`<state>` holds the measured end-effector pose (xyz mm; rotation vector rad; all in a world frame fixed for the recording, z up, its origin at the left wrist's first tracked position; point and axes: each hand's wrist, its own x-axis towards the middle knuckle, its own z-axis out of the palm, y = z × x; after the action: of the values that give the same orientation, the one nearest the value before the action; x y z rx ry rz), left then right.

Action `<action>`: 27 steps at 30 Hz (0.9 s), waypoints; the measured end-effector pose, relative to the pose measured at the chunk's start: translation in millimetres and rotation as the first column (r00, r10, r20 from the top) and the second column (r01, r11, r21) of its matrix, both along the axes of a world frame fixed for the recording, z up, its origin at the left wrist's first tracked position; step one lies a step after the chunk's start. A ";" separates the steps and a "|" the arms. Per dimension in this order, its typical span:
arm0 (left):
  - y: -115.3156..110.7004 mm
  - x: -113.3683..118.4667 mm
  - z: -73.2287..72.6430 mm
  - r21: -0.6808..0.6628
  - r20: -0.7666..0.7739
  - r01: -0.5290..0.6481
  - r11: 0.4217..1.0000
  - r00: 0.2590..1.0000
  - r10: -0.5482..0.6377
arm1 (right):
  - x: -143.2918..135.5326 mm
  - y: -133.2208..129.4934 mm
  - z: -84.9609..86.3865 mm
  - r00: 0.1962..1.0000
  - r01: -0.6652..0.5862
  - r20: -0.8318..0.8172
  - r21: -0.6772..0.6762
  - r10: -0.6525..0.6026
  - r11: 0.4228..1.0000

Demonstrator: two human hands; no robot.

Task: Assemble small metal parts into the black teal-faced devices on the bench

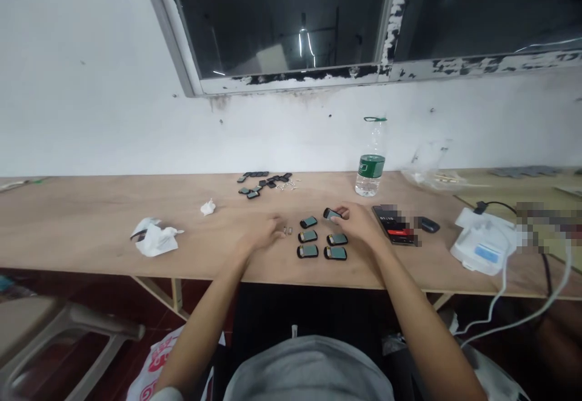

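A small black rounded module (331, 213) with a grey-green face is pinched between the thumb and fingers of my right hand (349, 219), just above the tabletop. My left hand (268, 232) rests low over the wood, thumb and fingers apart, beside a few tiny metallic pieces (288, 230); whether a fingertip touches one is unclear. Between my hands lie several similar black modules in two columns, among them a module at the left front (307, 251) and one at the right front (335, 253). Their grey-green faces point upward.
Farther back lies a cluster of dark modules (259, 185) with small white bits (286, 186). Crumpled tissues (157, 238) are at left. On the right are a water bottle (370, 170), a phone (393, 225), a black oval object (428, 225) and a white device (484, 243) with cables.
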<state>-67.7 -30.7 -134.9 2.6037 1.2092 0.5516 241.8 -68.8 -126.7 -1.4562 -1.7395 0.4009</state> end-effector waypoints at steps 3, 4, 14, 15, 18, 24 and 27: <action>0.7 3.1 0.1 0.019 -0.104 -0.045 0.999 0.993 0.047 | -7.5 -6.4 8.7 0.991 -0.089 -0.096 0.020 0.090 0.996; 0.5 4.2 1.0 0.021 -0.122 -0.063 0.998 0.990 0.065 | -9.6 -8.3 10.5 0.987 -0.120 -0.102 0.035 0.123 0.992; -39.2 41.6 29.9 0.072 0.275 0.150 0.986 0.947 -0.164 | -34.0 -14.0 8.1 0.938 -0.279 -0.210 0.004 0.274 0.960; -42.5 46.9 30.3 0.120 0.287 0.148 0.982 0.941 -0.177 | -36.4 -15.3 9.1 0.931 -0.288 -0.240 -0.022 0.275 0.957; -45.8 58.2 24.5 0.216 0.309 0.096 0.972 0.937 -0.161 | -40.2 -18.7 12.1 0.919 -0.287 -0.297 -0.056 0.259 0.956; -42.6 65.1 8.1 0.188 0.448 -0.041 0.981 0.893 -0.049 | -42.3 -17.9 11.7 0.890 -0.287 -0.377 -0.029 0.255 0.958; -41.1 66.7 6.0 0.057 0.577 -0.049 0.997 0.817 0.007 | -43.6 -18.3 11.3 0.883 -0.308 -0.382 -0.031 0.274 0.951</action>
<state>-1.0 -71.8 -128.9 2.1989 1.0238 1.2950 198.1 -87.1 -115.5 -1.0869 -1.6401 0.8708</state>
